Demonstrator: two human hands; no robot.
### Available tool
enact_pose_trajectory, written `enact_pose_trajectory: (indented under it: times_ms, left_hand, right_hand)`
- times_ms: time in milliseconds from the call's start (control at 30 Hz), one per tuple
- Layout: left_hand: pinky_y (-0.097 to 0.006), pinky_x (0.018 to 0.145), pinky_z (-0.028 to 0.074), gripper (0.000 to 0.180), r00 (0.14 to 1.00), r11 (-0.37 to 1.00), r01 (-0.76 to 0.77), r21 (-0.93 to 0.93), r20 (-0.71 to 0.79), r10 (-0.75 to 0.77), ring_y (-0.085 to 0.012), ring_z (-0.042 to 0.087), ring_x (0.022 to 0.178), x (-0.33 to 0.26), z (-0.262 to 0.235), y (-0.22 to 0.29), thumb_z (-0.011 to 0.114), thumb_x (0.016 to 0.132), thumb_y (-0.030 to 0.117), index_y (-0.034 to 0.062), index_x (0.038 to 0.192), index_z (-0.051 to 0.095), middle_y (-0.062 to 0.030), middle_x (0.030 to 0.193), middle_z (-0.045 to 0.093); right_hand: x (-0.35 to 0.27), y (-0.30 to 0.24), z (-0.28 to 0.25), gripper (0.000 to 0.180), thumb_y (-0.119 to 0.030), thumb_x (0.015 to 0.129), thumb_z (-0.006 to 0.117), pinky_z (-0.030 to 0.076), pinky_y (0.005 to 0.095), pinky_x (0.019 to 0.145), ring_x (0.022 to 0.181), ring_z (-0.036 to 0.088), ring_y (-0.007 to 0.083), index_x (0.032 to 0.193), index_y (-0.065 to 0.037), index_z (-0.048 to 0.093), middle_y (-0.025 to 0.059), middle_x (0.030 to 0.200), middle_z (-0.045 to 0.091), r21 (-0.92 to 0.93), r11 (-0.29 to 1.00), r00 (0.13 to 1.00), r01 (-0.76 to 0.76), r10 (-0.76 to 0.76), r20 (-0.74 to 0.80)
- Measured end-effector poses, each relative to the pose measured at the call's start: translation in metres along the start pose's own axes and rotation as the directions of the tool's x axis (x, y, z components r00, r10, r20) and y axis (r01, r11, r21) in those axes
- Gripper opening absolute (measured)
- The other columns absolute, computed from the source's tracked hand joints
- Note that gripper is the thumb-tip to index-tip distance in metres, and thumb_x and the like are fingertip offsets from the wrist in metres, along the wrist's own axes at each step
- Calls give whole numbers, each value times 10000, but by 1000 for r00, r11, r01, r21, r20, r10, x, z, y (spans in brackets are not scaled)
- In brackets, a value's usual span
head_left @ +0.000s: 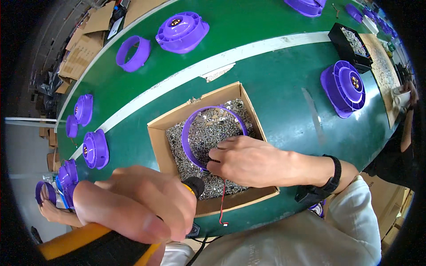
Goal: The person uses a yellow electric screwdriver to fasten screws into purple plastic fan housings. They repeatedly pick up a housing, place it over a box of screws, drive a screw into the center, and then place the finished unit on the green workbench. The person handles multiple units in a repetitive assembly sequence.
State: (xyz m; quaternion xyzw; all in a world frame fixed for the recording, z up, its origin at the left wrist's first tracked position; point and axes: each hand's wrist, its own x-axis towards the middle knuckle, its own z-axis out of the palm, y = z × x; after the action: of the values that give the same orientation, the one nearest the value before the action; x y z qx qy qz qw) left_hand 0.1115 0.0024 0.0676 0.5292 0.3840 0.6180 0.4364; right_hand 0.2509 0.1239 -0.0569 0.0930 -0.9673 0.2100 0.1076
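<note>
Left hand, near left: grip clamped around an orange-and-black power screwdriver, whose black tip sits at the near edge of the cardboard box.

Right hand: reaching in from the right, fingers drawn together in a pinch down among the screws inside the box. Whether a screw is actually held between the fingertips cannot be told.

The box stands on the green desk, near centre. A purple ring lies inside it on the screws; the right hand covers its near right arc. A thin red wire hangs over the box's near wall.

Surroundings: purple round housings stand on the desk to the far side, right and left, and a loose purple ring lies far left. A black tray of screws sits far right.
</note>
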Motion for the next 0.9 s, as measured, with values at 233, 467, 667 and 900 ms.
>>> enact_pose_trajectory:
  times_ms: [233,467,667,900]
  left_hand:
    - [-378,481,483,135,997,999,-43,-23,-66,41,-276,578,513,0,4,-7,642,831,56,-15,858,530,-144,644,587]
    - [-335,447,493,518,972,984,-160,-81,159,171,-219,587,474,4,-14,-22,722,772,469,45,895,449,-92,602,583]
    - [-284,381,459,534,958,959,-284,-12,-55,283,-190,547,414,-2,3,-26,693,797,483,23,873,432,-82,541,551]
    - [-312,372,408,487,900,929,-351,117,-232,369,-204,470,397,-28,-7,12,635,822,430,24,926,387,-96,559,492]
  right_hand:
    - [1,0,0,125,-151,766,534,496,312,701,822,599,215,800,-47,595,68,795,559,-12,1000,998,-16,17,62]
    - [1,-2,6,127,-151,746,541,503,305,726,829,595,217,799,-42,583,61,790,551,-20,1000,995,3,-1,101]
    - [0,-2,1,160,-163,772,526,516,324,704,867,596,231,828,-23,579,70,823,547,4,1000,995,2,-2,101]
    - [8,-4,0,165,-173,819,524,519,344,707,891,596,235,842,-16,569,84,861,556,-17,1000,985,9,-6,171]
